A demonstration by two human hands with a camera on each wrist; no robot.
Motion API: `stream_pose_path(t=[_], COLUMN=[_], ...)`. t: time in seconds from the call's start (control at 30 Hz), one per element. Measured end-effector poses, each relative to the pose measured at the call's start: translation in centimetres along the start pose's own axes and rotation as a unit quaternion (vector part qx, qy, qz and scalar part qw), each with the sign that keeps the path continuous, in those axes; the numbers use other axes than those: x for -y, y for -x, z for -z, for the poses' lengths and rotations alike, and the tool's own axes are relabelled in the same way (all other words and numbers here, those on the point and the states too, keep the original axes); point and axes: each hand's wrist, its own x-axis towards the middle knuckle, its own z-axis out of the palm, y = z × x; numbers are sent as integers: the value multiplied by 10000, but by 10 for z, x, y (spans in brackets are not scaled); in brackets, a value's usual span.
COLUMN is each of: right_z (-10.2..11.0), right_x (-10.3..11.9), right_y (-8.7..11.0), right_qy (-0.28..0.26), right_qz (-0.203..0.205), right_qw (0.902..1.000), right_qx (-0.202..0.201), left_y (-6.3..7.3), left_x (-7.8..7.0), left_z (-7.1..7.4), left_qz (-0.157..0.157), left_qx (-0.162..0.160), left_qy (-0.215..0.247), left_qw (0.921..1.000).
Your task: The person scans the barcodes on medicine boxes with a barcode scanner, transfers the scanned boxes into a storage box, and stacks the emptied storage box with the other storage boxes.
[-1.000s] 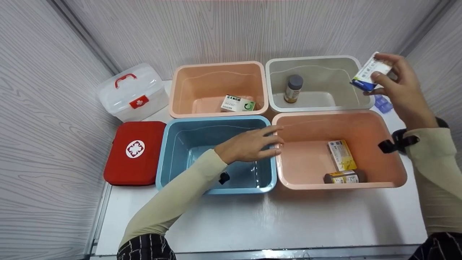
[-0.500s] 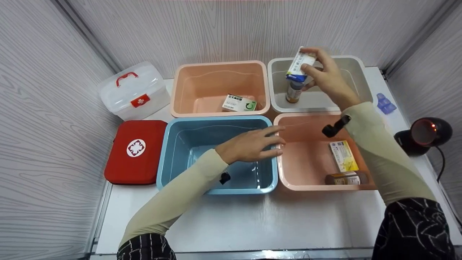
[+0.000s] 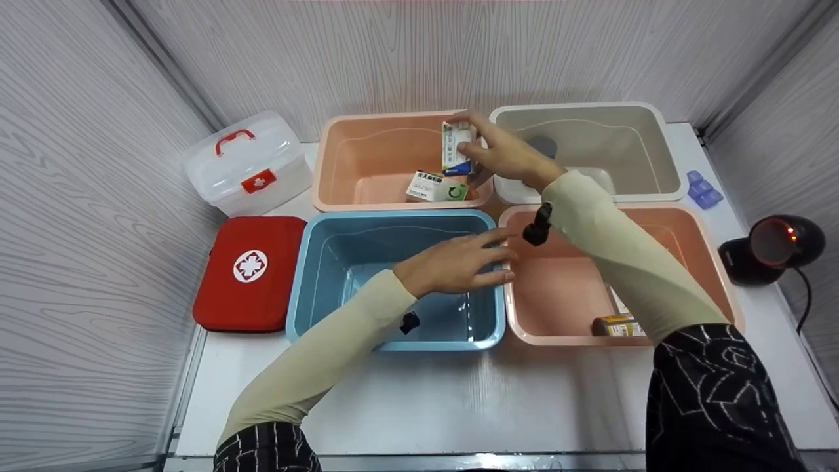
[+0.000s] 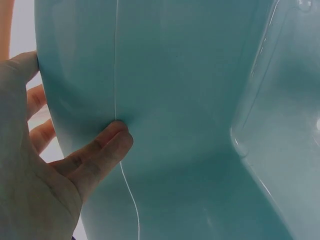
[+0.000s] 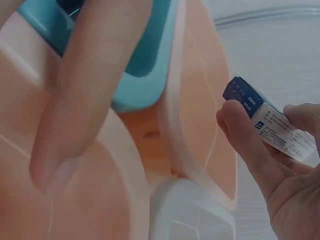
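Note:
My right hand (image 3: 501, 154) holds a small white and blue medicine box (image 3: 455, 151) over the right side of the back pink bin (image 3: 367, 121). In the right wrist view the box (image 5: 285, 132) lies between thumb and fingers, its blue end outward. Below it, inside that bin, a white and green medicine box (image 3: 432, 187) leans near the front wall. My left hand (image 3: 459, 262) lies across the right rim of the blue bin (image 3: 393, 346), fingers stretched out. In the left wrist view its thumb (image 4: 102, 152) touches the bin's inner wall, with fingers beyond the rim.
A grey bin (image 3: 629, 147) holds a partly hidden dark-capped bottle (image 3: 543, 145). Inside the front pink bin (image 3: 544, 288) lie a brown bottle (image 3: 619, 326) and a part-covered box. A red first-aid case (image 3: 249, 301), clear first-aid box (image 3: 246, 167), purple pieces (image 3: 704, 190) and black scanner (image 3: 773, 246) stand around.
My right hand has carried the medicine box leftward from beyond the grey bin, over that bin, to the back pink bin. My left hand has stayed in place.

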Motion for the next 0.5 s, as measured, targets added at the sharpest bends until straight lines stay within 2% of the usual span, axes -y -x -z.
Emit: stream_pose_path(t=[0.17,0.27,0.37,0.5], right_z=[-18,-27,-32,-30], right_x=[7,12,14,9], right_y=[-19,-29,-32,-25], right_qy=[24,-285,-672,-415], right_qz=[23,222,489,674], right_qw=[9999,9992,9963,9965], right_qx=[142,169,237,272], left_y=[1,0,-1,-3], left_x=[1,0,-1,-2], left_z=[0,-1,-1,-1], left_qz=[-92,-74,-40,-85], left_qx=[-106,-145,-138,-137], left_qy=[-115,-85,-7,45], left_qw=[9998,9998,9999,9999])
